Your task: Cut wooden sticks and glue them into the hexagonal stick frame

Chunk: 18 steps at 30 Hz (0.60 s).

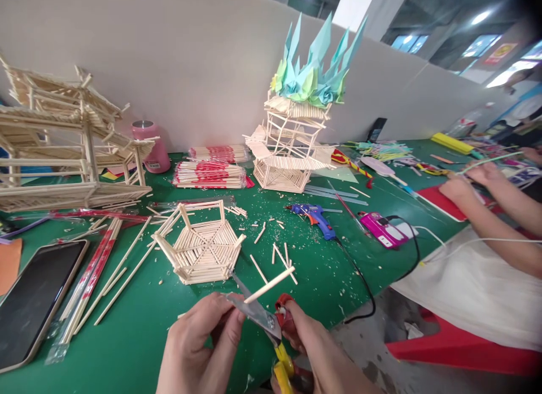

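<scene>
My right hand (311, 346) grips scissors (258, 314) by their red and yellow handles. The blades are apart, with a thin wooden stick (273, 283) between them. My left hand (201, 340) pinches at the near end of that stick; the blade partly hides the fingertips. Just beyond the blades sits a small six-sided stick frame (207, 244), with a floor of laid sticks and short posts around its rim. Cut stick pieces (259, 268) and crumbs lie to its right. Longer loose sticks (122, 289) are on the left.
A blue glue gun (313, 216) lies right of centre, its cord running over the table edge. Two stick structures (292, 137) (84, 151) stand behind. A phone (38, 298), bagged sticks (209, 174), pink bottle (156, 148) and pink power strip (385, 229) surround. Another person's hands (461, 185) work at right.
</scene>
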Each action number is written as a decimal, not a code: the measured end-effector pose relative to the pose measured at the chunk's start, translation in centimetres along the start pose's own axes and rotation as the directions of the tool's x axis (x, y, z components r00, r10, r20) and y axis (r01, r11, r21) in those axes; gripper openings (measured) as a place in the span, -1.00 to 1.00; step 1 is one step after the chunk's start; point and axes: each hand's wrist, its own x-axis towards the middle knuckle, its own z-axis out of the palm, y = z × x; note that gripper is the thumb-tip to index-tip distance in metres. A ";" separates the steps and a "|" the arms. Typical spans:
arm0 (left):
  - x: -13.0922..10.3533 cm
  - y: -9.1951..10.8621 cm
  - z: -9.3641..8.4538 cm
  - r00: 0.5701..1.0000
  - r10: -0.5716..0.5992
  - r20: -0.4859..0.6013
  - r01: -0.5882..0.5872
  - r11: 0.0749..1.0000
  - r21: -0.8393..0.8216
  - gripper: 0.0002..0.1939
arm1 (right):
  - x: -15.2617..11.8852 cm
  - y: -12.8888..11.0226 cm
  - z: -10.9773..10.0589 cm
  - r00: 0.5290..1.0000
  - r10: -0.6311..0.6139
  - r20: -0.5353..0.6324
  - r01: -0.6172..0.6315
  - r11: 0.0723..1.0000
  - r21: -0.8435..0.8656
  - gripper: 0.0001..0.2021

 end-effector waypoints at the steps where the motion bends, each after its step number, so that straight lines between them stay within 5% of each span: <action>1: -0.1 -0.1 0.2 0.999 0.002 -0.045 -0.001 1.000 0.007 -0.88 | 0.1 -0.2 -0.1 1.000 0.013 0.012 -0.013 1.000 -0.016 -0.44; 4: 0.1 -0.2 0.1 0.999 0.012 -0.034 -0.014 0.998 -0.059 -0.86 | 0.4 -0.6 -0.3 0.999 0.039 0.001 -0.038 0.998 -0.049 -0.43; 10: 1.3 -0.1 -0.8 0.973 -0.069 0.222 0.127 0.958 -0.256 -0.79 | 0.8 -0.4 -0.3 0.999 -0.037 0.026 0.036 0.999 0.021 -0.55; 15: 0.2 -0.3 0.3 0.997 0.039 -0.073 -0.037 0.999 0.024 -0.89 | 1.0 -0.3 0.1 0.997 -0.045 0.055 0.042 0.998 0.057 -0.56; 18: 0.3 -0.2 0.0 0.996 0.070 -0.060 -0.069 0.998 0.013 -0.85 | 0.8 0.7 0.6 0.999 0.039 0.007 -0.039 0.997 0.068 -0.35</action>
